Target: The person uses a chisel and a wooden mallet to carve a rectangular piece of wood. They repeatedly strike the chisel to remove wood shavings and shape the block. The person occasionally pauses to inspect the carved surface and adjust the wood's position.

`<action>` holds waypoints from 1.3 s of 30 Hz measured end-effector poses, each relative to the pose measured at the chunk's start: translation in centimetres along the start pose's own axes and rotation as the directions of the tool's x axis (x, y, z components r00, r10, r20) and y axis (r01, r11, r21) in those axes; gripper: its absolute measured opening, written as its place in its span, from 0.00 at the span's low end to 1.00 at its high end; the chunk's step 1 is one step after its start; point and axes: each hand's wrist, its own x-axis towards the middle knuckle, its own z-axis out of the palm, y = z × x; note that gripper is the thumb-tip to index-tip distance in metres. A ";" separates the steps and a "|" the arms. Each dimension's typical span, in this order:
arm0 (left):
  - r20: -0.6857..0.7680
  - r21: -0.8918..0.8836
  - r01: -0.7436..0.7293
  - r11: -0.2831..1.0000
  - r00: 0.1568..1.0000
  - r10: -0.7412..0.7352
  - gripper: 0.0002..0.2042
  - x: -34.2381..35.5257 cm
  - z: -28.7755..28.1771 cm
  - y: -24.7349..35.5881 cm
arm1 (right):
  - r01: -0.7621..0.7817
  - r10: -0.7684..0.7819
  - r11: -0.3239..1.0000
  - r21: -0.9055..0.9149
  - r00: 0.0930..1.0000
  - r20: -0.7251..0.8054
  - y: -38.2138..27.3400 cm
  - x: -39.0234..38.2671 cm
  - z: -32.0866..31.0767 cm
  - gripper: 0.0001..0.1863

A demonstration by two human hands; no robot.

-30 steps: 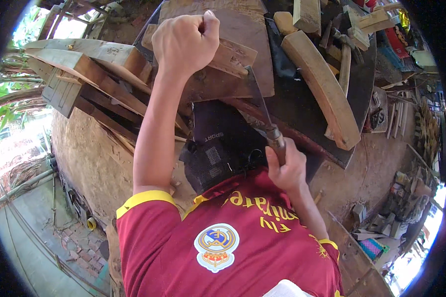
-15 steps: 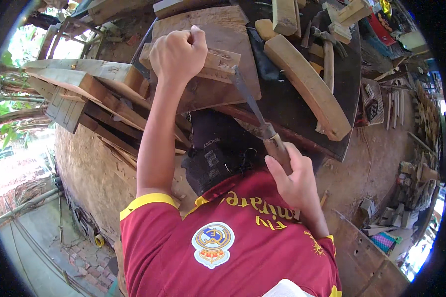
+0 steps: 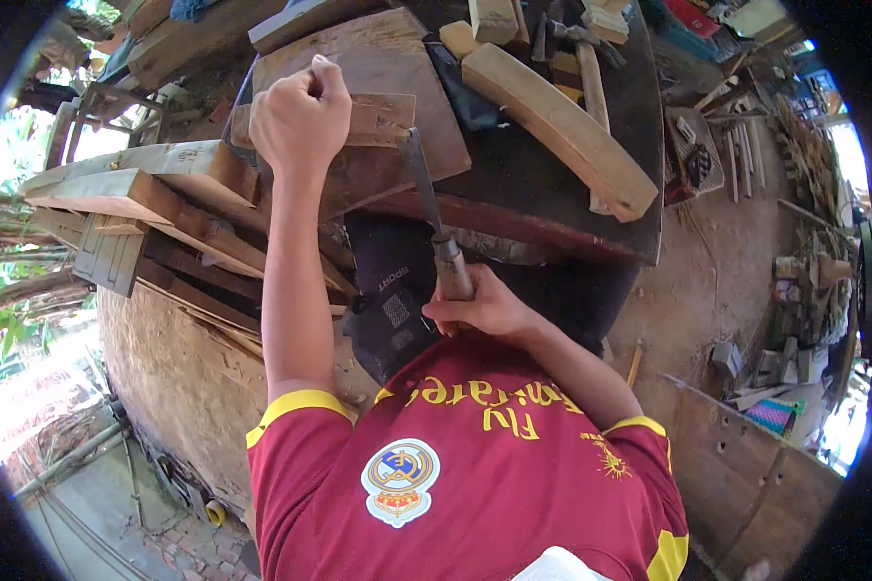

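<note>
My left hand [image 3: 300,116] is closed in a fist over a short wooden block [image 3: 380,118], which shows on both sides of it. The fingers' underside is hidden. That block rests on a flat brown board [image 3: 446,145] at the edge of a dark table. In my right hand [image 3: 484,308], close to my body, is the wooden handle of a chisel [image 3: 422,181] with a long narrow steel blade. The blade points away from me, and its tip meets the right end of the block.
A thick curved beam [image 3: 562,131] lies across the dark table [image 3: 523,184], with a wooden-handled hammer [image 3: 592,82] beside it. Several heavy cut timbers [image 3: 145,194] are stacked on the left. A large plank [image 3: 746,465] is at the lower right.
My view has shifted, so the bench appears further left. My right hand has come leftward in front of my body, and the chisel stands more nearly straight away from me. Its tip stays at the block's end.
</note>
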 end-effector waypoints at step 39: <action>-0.095 -0.132 -0.342 0.930 0.939 0.332 0.12 -1.0 -0.5 -0.8 | -0.197 0.042 0.486 -0.852 0.978 -0.203 -14.5 -6.5 -6.8 0.18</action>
